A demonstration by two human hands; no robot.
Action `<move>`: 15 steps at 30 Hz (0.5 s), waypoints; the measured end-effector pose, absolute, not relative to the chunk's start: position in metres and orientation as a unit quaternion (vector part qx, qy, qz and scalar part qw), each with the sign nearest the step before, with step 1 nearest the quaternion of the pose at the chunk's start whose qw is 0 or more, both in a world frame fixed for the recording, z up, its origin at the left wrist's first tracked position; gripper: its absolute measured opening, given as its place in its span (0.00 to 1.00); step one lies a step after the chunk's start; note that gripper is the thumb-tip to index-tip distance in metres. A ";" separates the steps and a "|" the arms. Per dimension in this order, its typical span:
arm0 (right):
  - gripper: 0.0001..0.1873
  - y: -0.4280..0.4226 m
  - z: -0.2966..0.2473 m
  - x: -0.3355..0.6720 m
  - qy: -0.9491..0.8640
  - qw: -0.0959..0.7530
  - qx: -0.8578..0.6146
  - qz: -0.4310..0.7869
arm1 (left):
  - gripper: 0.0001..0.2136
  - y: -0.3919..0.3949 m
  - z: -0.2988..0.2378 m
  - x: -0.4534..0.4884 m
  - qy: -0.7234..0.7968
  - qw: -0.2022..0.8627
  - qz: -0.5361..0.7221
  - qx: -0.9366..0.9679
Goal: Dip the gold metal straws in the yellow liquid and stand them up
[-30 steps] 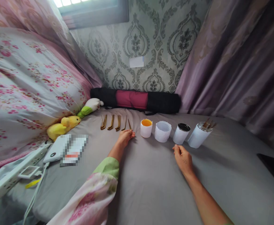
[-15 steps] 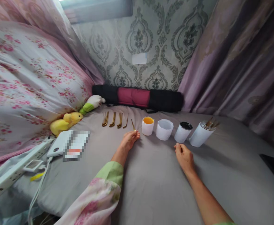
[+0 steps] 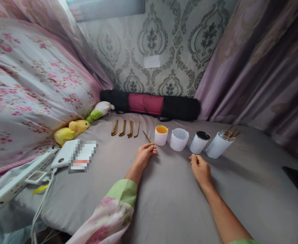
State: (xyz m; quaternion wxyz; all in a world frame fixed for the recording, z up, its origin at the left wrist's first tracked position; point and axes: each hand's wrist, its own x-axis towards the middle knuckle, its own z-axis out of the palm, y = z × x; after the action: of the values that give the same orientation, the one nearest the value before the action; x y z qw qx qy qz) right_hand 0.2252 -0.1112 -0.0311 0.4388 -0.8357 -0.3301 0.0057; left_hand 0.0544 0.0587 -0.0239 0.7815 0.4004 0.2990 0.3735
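Note:
My left hand (image 3: 145,155) is closed in a pinch on a thin gold-coloured hex key (image 3: 147,137), which slants up and to the left from the fingertips. Just beyond that hand stands a white cup with an orange inside (image 3: 161,138). Left of it, several gold L-shaped hex keys (image 3: 130,129) lie in small groups, and a single one (image 3: 137,129) lies at their right end. My right hand (image 3: 200,169) rests on the sheet with fingers curled, nothing visible in it. It is nearest to a white-wrapped can with a dark inside (image 3: 197,145).
A wide white cup (image 3: 179,144) stands between the orange cup and the can. At right, a tilted white-wrapped jar (image 3: 216,147) holds several thin gold-brown rods. Left are a white device (image 3: 64,154), a power strip (image 3: 21,179) and plush toys (image 3: 71,130). A black-and-red roll (image 3: 146,103) lies along the wall.
My left hand has shifted slightly right, towards the orange cup, and the hex key in it leans further left. My right hand stays in place.

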 end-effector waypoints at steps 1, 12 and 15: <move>0.23 -0.111 -0.031 0.225 -0.331 0.440 -0.835 0.006 | 0.07 0.058 -0.026 0.055 0.292 0.777 0.379 0.410; 0.22 -0.111 -0.030 0.225 -0.330 0.441 -0.834 0.004 | 0.14 0.043 -0.024 0.059 0.308 0.689 0.418 0.505; 0.22 -0.111 -0.032 0.225 -0.333 0.446 -0.831 0.005 | 0.15 0.041 -0.025 0.060 0.315 0.666 0.429 0.523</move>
State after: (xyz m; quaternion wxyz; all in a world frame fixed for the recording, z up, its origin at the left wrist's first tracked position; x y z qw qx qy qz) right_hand 0.2255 -0.1112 -0.0320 0.4456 -0.8311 -0.3327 0.0047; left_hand 0.0595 0.0414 -0.0254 0.6661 0.5230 0.3148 0.4287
